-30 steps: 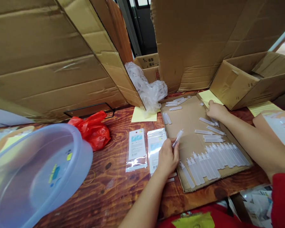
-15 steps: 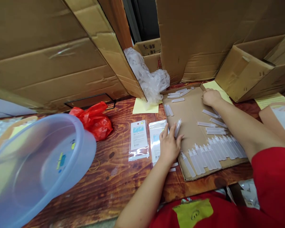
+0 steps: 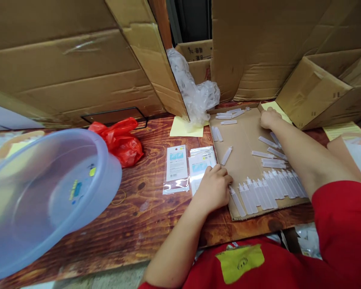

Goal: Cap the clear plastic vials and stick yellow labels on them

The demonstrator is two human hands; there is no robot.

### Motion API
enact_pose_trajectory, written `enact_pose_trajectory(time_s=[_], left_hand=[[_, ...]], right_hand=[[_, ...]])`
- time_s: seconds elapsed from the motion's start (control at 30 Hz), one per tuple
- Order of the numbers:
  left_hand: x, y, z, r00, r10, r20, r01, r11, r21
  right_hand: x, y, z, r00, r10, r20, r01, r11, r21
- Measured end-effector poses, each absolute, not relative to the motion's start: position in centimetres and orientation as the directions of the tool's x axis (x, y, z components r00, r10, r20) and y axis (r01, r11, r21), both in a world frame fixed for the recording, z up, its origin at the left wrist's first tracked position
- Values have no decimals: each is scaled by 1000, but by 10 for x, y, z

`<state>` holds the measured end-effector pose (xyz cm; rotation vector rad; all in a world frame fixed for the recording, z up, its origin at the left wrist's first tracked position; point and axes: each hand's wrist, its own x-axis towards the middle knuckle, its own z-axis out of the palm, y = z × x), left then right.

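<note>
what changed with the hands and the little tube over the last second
The left hand let go of the clear tube it held up a second ago; the tube now lies alone on the cardboard sheet, and the hand has drawn back to the sheet's near-left edge, closed and empty. The right hand slid further toward the far corner. The row of tubes and packets stayed put.

Red plastic bag (image 3: 119,139) beside translucent tub (image 3: 48,192) (tilted); crumpled clear bag (image 3: 195,94) on yellow paper (image 3: 185,127).
</note>
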<state>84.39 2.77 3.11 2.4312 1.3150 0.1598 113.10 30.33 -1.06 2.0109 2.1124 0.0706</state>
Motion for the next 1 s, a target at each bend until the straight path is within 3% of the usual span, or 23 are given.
enact_pose_trajectory(time_s=[0.3, 0.63, 0.8, 0.9, 1.0], left_hand=[[853, 22, 22, 509, 857, -77, 831, -467, 302], [861, 20, 15, 521, 840, -155, 840, -471, 270], [863, 21, 10, 506, 853, -128, 845, -460, 273], [861, 24, 7, 470, 879, -76, 849, -426, 313], [854, 30, 5, 409, 911, 50, 772, -375, 514]], right_hand=[[1100, 289, 6, -130, 951, -281, 956, 195, 218], [1026, 264, 13, -372, 923, -98, 927, 374, 2], [1011, 258, -1, -403, 913, -61, 914, 398, -83], [1012, 254, -1, -401, 915, -51, 910, 391, -140], [1019, 232, 11, -384, 923, -15, 902, 372, -218]])
